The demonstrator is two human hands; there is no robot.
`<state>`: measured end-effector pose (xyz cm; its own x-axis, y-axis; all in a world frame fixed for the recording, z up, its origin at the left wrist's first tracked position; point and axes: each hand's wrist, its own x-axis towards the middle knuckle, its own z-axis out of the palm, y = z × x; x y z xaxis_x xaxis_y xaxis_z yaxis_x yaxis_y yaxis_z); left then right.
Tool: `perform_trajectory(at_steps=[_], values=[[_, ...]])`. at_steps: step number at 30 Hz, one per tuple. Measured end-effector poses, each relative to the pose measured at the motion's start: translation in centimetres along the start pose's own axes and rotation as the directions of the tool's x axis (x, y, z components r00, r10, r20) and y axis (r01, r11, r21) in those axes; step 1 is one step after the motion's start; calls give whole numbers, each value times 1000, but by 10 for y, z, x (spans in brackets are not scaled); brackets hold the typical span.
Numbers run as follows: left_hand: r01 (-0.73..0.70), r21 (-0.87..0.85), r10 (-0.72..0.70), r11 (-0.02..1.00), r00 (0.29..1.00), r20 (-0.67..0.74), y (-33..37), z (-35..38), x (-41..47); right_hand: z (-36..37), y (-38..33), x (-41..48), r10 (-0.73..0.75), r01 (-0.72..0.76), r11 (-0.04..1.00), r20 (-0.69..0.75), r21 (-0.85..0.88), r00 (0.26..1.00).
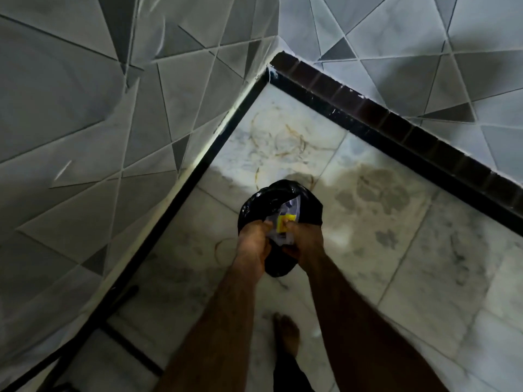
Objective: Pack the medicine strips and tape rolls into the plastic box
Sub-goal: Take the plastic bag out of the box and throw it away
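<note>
Both hands are out front, low of centre, working a black bag held above the floor. Left hand sits at about nine o'clock of the bag's mouth, fingers curled tight on the plastic rim. Right hand is at three o'clock, fingers also closed, pinching the bag's edge and touching a pale packet with a yellow patch that pokes up between the two hands. The picture is blurred here, so whether that packet is a medicine strip cannot be told, nor which hand truly grips it. The bag bulges away toward twelve o'clock, and a fold of it hangs down at six o'clock between the wrists.

No plastic box shows in this view, and no tape rolls either.

Below, at six o'clock, a bare foot stands on the marble floor. A dark border strip runs from twelve o'clock down to three o'clock along the far wall, and a second dark strip runs down to seven o'clock beside the near tiled wall. Brownish ring stains mark the floor at twelve o'clock, beyond the bag.
</note>
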<state>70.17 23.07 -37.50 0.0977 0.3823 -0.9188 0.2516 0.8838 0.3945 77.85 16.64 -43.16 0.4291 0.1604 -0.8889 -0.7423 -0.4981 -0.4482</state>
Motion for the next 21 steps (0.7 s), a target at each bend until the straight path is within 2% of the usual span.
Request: perform_trajectory(at_steps=[2, 5, 8, 12, 21], values=[[-17, 59, 16, 998, 1000, 18, -4, -1, 9, -1, 11, 21, -6, 4, 998, -44, -61, 999], [-22, 116, 27, 993, 999, -40, -9, -1, 20, -7, 26, 48, -22, 12, 989, -67, -144, 998], [-12, 180, 18, 984, 999, -30, -13, -2, 23, -14, 24, 41, -10, -5, 981, -75, -194, 997], [3, 239, 10, 971, 999, -51, -19, -8, 24, -20, 21, 25, 8, -20, 984, -68, -180, 998], [-17, 199, 36, 980, 995, -89, -17, -16, 2, -23, 23, 3, -23, 19, 991, -26, -131, 999]])
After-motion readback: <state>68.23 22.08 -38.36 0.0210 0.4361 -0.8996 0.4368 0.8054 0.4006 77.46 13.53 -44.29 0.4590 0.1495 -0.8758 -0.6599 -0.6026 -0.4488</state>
